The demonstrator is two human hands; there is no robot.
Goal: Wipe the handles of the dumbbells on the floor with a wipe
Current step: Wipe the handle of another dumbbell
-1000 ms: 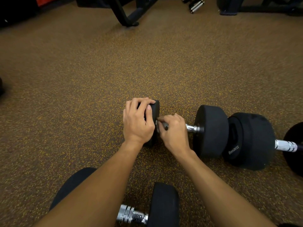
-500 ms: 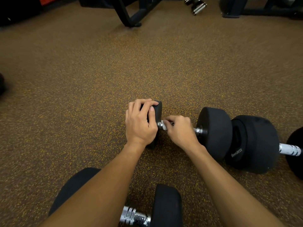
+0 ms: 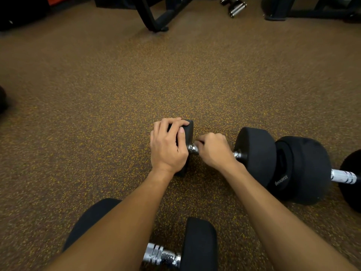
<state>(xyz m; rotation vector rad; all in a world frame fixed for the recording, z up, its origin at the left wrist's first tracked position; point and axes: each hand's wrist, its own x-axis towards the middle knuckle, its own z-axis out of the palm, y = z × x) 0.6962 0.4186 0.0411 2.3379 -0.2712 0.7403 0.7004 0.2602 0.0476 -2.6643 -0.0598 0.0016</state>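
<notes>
A black dumbbell [image 3: 255,153] with a chrome handle [image 3: 192,149] lies across the speckled floor in the middle of the view. My left hand [image 3: 168,145] grips its left weight head from above. My right hand [image 3: 214,149] is curled round the handle, close to the left head; a sliver of pale wipe shows at my fingertips, the rest is hidden in my fist. A second dumbbell [image 3: 300,169] lies end to end on the right. A third dumbbell [image 3: 199,245] lies near the bottom edge under my forearms.
Black machine legs [image 3: 154,18] stand at the back, with small chrome dumbbells [image 3: 235,6] beyond them. A dark object [image 3: 3,100] sits at the left edge. Brown speckled rubber floor [image 3: 97,94] stretches between.
My right hand has slid along the handle, first toward the right head, then back toward the left head. My left hand has stayed on the left weight head.
</notes>
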